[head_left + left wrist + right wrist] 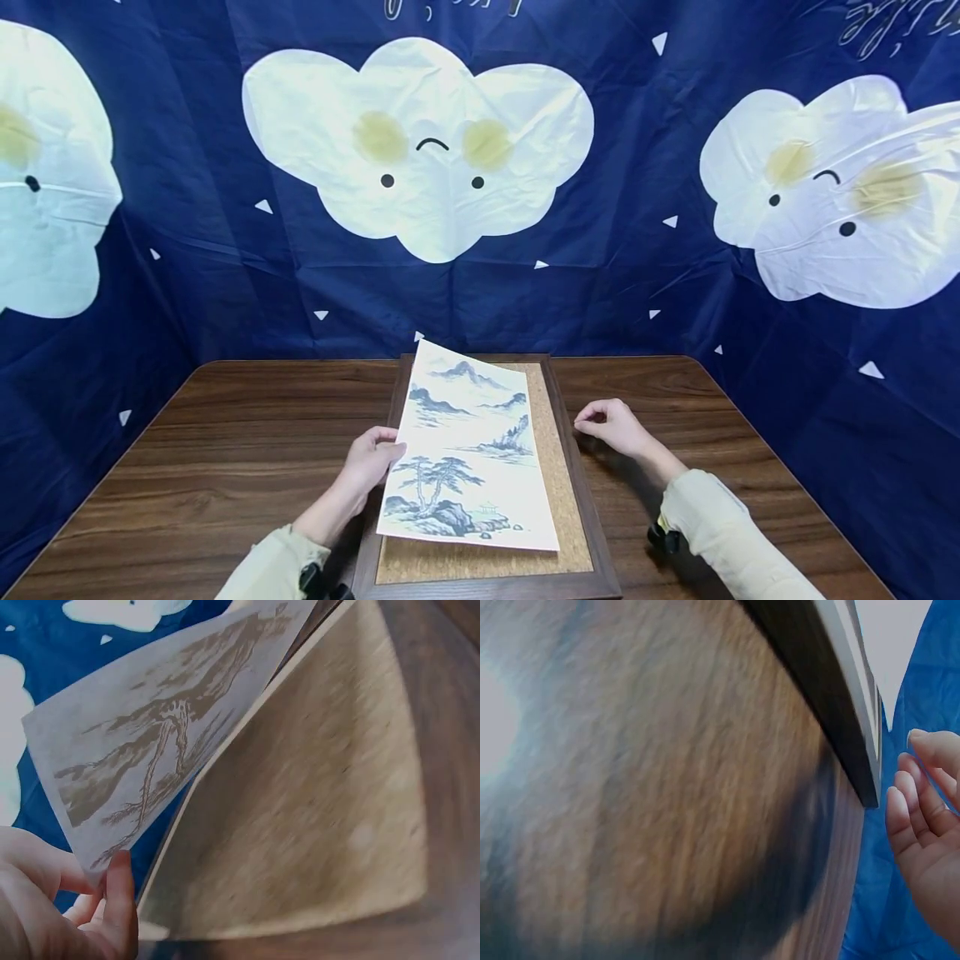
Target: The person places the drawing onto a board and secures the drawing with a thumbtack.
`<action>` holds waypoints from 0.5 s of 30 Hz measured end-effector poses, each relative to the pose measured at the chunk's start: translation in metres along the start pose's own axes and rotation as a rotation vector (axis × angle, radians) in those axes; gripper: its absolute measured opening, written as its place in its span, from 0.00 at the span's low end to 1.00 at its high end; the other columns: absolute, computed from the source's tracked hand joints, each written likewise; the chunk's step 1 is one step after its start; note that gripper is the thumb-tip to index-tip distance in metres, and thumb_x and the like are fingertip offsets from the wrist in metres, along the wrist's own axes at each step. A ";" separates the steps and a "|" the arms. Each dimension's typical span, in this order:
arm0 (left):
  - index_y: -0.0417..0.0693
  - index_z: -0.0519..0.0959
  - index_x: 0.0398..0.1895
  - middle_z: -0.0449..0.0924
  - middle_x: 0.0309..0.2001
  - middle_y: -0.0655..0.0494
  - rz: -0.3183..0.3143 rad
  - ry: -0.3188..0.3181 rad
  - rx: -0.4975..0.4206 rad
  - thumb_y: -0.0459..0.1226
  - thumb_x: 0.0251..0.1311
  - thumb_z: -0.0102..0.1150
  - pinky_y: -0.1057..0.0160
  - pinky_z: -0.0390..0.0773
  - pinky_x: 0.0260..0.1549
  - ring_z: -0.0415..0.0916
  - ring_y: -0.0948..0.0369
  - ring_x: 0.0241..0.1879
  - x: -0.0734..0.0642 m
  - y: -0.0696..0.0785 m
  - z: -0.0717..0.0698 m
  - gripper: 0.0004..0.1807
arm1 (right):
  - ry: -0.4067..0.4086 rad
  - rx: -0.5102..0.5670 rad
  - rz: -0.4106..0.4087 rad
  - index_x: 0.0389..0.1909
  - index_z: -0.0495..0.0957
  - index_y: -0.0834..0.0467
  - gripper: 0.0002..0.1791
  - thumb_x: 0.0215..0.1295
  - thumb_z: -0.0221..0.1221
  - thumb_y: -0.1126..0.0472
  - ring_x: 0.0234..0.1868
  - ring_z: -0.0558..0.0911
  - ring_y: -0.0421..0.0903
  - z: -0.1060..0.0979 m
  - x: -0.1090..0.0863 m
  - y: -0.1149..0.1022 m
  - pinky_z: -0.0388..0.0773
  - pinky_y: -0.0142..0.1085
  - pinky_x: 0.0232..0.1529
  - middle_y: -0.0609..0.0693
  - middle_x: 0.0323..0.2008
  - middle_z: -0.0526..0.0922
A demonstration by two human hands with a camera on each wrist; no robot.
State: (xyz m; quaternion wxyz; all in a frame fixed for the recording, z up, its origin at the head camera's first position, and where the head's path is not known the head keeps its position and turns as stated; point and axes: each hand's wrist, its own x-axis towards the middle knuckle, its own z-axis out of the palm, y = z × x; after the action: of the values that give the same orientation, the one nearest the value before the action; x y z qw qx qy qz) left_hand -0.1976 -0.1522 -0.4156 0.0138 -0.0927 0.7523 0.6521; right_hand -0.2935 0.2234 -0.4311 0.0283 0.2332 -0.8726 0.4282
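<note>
White paper, blue-grey ink landscape: the sheet (472, 450) leans over a cork board (558, 467), covering most of it from the head camera. Brown frame (584, 500) round the cork, lying on the wood-grain desk (247, 442). From my remote seat I see the left hand (366, 462) pinching the sheet's left edge, thumb on the upper face; the left wrist view shows part of the sheet raised clear of the cork. Right hand (617, 429) is just right of the frame, fingers loosely curled, nothing visible in them. Handling, my judgement: light, thin, fairly stiff for paper, as it spans out from one grip with slight bowing; easily creased. I'd pinch softly at the pale margins, left and right edges together for level support. Whether its far end touches the frame, I cannot tell.
</note>
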 end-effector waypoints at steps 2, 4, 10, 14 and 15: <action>0.29 0.67 0.45 0.77 0.25 0.56 0.003 0.005 0.017 0.28 0.57 0.50 0.68 0.70 0.20 0.68 0.66 0.20 -0.002 -0.001 0.005 0.14 | -0.006 0.008 -0.004 0.26 0.81 0.65 0.03 0.52 0.63 0.67 0.24 0.74 0.35 0.001 0.002 -0.003 0.71 0.28 0.28 0.51 0.24 0.81; 0.30 0.67 0.45 0.76 0.24 0.57 0.005 0.006 0.034 0.28 0.57 0.50 0.70 0.67 0.17 0.64 0.66 0.18 -0.003 -0.002 0.010 0.13 | -0.008 -0.004 -0.008 0.26 0.81 0.63 0.03 0.53 0.62 0.67 0.25 0.74 0.35 0.002 0.004 -0.005 0.72 0.28 0.29 0.50 0.24 0.81; 0.30 0.67 0.46 0.76 0.28 0.53 0.013 -0.007 0.058 0.29 0.57 0.50 0.69 0.66 0.19 0.63 0.65 0.20 -0.008 -0.006 0.017 0.15 | -0.016 -0.012 -0.020 0.25 0.81 0.63 0.02 0.53 0.62 0.67 0.25 0.75 0.35 0.005 0.006 -0.010 0.72 0.29 0.29 0.50 0.24 0.81; 0.28 0.67 0.46 0.76 0.28 0.51 0.046 0.003 0.087 0.28 0.56 0.51 0.69 0.66 0.18 0.64 0.64 0.20 -0.010 -0.008 0.019 0.15 | -0.020 0.010 -0.001 0.26 0.81 0.64 0.02 0.54 0.62 0.68 0.24 0.75 0.35 0.008 0.007 -0.014 0.72 0.28 0.28 0.52 0.24 0.82; 0.28 0.68 0.45 0.76 0.26 0.51 0.057 0.009 0.097 0.28 0.55 0.51 0.69 0.66 0.18 0.63 0.64 0.19 -0.010 -0.009 0.020 0.15 | -0.021 0.014 0.006 0.27 0.81 0.64 0.02 0.54 0.61 0.68 0.24 0.75 0.36 0.009 0.007 -0.017 0.72 0.27 0.28 0.52 0.25 0.82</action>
State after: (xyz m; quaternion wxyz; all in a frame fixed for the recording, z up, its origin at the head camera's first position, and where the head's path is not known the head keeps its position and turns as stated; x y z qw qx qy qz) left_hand -0.1881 -0.1322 -0.4259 -0.0034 -0.0734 0.7853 0.6147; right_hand -0.2909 0.2055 -0.4225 0.0162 0.2355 -0.8706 0.4317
